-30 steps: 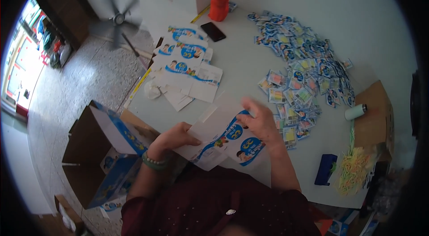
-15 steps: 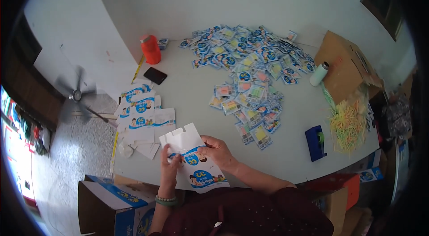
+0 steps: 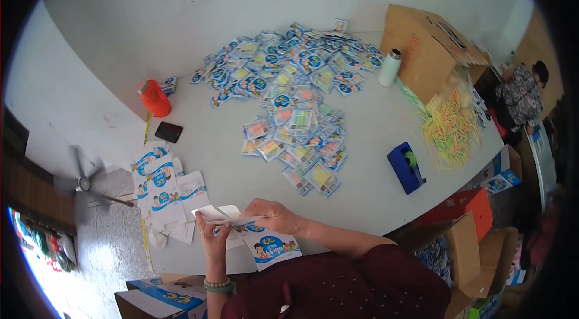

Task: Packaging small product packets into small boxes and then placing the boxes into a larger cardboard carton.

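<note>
Both my hands hold a white and blue printed carton blank above the table's near edge. Its white flaps stand up at the left, and part of it is seen nearly edge-on. My left hand grips it from below at the flap end, thumb and fingers bent around the card. Closed on the upper edge, my right hand pinches the card from the right; its fingertips are partly hidden. The printed panel slants down toward my dark red top.
Printed carton blanks lie at the left, below a phone and orange bottle. Small packets cover the middle and back. At right are a blue tape dispenser, pale flask, coloured sticks and cardboard box. Another person sits beyond.
The carton blank has tipped from lying face-up to nearly edge-on, its flaps now raised. My right hand has moved left and closed over its upper edge. The whole view has turned rightward.
</note>
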Demonstrator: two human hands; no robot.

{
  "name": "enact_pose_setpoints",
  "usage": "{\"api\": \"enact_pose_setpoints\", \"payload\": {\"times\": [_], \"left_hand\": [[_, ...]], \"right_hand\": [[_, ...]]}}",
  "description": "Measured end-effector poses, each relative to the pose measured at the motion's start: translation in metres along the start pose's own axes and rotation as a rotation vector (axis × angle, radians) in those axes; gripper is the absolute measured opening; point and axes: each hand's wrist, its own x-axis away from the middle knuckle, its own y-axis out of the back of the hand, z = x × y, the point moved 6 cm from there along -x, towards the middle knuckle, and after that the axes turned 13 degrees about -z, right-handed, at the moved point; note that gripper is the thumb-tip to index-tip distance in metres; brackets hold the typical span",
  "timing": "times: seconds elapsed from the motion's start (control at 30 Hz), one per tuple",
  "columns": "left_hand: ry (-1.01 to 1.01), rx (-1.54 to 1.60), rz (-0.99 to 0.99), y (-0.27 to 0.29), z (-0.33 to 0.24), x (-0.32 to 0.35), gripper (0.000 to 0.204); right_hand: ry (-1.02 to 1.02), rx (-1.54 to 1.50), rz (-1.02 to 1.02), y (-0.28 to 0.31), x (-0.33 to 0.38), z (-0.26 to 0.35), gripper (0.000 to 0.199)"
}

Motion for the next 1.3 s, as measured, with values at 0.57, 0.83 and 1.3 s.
{"api": "enact_pose_setpoints", "payload": {"times": [0.57,0.83,1.3], "left_hand": [[-0.13,0.29,0.092,-0.024,-0.062,-0.007,0.011],[-0.116,0.204,0.176,-0.031,-0.057,0.004,0.003],[0.023,0.201,0.147,-0.011,-0.015,0.0,0.044]], "right_hand": [[-0.285,-0.241,0.069,0.028,-0.002,0.015,0.034],[-0.491,0.54,0.234,0.04,0.005,0.01,0.035],[-0.333,0.389,0.248,0.011,0.006,-0.016,0.033]]}}
